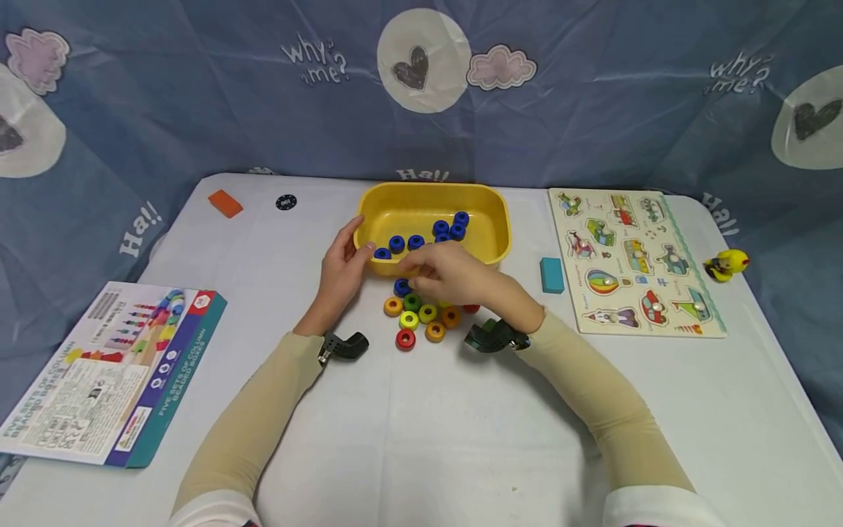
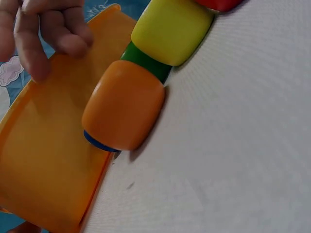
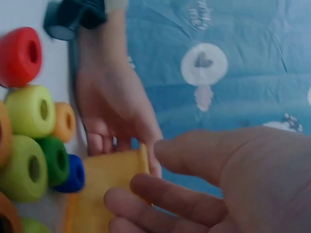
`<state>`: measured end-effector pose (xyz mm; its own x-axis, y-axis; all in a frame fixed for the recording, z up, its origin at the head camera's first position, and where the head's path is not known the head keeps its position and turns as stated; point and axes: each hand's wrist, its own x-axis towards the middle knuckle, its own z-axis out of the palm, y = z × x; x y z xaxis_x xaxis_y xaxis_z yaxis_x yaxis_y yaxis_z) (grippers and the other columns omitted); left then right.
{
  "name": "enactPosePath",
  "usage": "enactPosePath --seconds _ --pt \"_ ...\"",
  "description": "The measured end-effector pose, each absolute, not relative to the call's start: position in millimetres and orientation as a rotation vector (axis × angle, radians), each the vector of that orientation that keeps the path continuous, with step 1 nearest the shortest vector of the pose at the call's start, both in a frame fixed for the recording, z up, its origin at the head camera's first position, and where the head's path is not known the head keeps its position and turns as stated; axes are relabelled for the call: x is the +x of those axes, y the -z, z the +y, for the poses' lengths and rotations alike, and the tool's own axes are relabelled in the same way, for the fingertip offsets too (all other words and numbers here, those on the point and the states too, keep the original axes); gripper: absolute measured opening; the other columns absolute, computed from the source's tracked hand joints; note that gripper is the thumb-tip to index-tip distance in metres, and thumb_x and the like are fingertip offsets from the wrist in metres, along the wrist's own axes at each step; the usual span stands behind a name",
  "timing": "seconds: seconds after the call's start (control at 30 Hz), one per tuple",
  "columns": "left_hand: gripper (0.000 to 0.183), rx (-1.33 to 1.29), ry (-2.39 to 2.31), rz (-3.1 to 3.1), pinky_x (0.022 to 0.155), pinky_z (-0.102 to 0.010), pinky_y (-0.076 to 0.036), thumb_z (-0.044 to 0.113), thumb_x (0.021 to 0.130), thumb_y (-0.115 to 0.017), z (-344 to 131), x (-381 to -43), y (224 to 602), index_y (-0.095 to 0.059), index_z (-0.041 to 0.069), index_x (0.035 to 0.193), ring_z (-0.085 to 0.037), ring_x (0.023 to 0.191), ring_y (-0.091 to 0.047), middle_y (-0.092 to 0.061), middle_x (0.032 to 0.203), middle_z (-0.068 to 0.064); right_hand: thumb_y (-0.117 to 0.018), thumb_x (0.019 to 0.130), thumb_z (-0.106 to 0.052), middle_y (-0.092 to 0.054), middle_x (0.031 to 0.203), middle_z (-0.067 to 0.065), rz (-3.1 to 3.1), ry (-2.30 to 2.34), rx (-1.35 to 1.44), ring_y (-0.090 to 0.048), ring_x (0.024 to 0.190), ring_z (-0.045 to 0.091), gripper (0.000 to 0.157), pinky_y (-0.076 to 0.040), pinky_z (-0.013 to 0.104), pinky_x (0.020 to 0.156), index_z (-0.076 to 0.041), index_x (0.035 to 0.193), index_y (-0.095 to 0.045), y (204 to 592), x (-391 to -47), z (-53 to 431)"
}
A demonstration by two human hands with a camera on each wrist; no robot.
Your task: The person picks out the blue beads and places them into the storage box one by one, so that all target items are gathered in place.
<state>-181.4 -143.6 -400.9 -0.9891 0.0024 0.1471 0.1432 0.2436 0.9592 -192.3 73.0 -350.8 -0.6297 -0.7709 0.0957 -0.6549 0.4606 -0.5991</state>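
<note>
A yellow plastic tub [image 1: 484, 201] stands at the back of the table with several blue beads [image 1: 396, 244] inside. My left hand [image 1: 342, 267] grips its left end, thumb at the rim. My right hand [image 1: 454, 274] is over the tub's front rim, thumb and fingers apart, with no bead showing between them in the right wrist view. Just in front of the tub lie mixed beads: a blue bead [image 1: 402, 287] close under the right fingers, a red bead [image 1: 405, 339], orange beads [image 1: 435, 331], yellow-green beads [image 1: 408, 320] and a green bead [image 1: 411, 302]. The right hand hides some of them.
On the right are a blue block [image 1: 552, 275], a wooden picture puzzle board [image 1: 573, 293] and a yellow toy figure [image 1: 727, 264]. A bead-set box [image 1: 108, 373] lies at left. Behind it are an orange block [image 1: 225, 203] and a black chip [image 1: 286, 202].
</note>
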Motion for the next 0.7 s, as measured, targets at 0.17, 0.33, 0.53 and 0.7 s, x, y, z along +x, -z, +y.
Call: enactPosePath --seconds 0.17,0.33,0.53,0.7 --pt "0.054 -0.146 1.857 -2.389 0.118 -0.04 -0.035 0.01 0.098 -0.051 -143 -181 400 -0.035 0.004 0.149 -0.027 0.144 -0.035 -0.032 0.158 -0.012 -0.058 0.094 -0.004 -0.071 0.116 0.006 2.528 0.705 -1.223 -0.065 0.094 0.014 0.03 -0.055 0.026 0.086 -0.006 0.123 -0.067 360 -184 60" --pt "0.055 -0.133 1.849 -2.402 0.118 -0.04 -0.035 0.011 0.098 -0.051 -143 -181 400 -0.034 0.004 0.15 -0.026 0.144 -0.036 -0.032 0.158 -0.011 -0.048 0.096 0.003 -0.065 0.128 0.004 2.555 0.567 -1.188 -0.059 0.123 0.016 0.037 -0.047 0.032 0.107 -0.008 0.126 -0.065 373 -180 52" --pt "0.055 -0.127 1.848 -2.403 0.117 -0.04 -0.035 0.011 0.098 -0.051 -144 -181 401 -0.035 0.004 0.15 -0.026 0.143 -0.037 -0.033 0.157 -0.011 -0.051 0.092 0.009 -0.064 0.126 0.005 2.614 0.492 -1.191 -0.06 0.118 0.016 0.042 -0.049 0.03 0.104 -0.009 0.126 -0.066 382 -178 48" --pt "0.054 -0.133 1.845 -2.398 0.117 -0.04 -0.035 0.011 0.098 -0.051 -144 -181 401 -0.035 0.004 0.15 -0.027 0.143 -0.037 -0.033 0.157 -0.012 -0.057 0.089 0.01 -0.065 0.116 0.006 2.647 0.489 -1.233 -0.062 0.102 0.013 0.039 -0.054 0.025 0.093 -0.009 0.121 -0.068 387 -177 46"
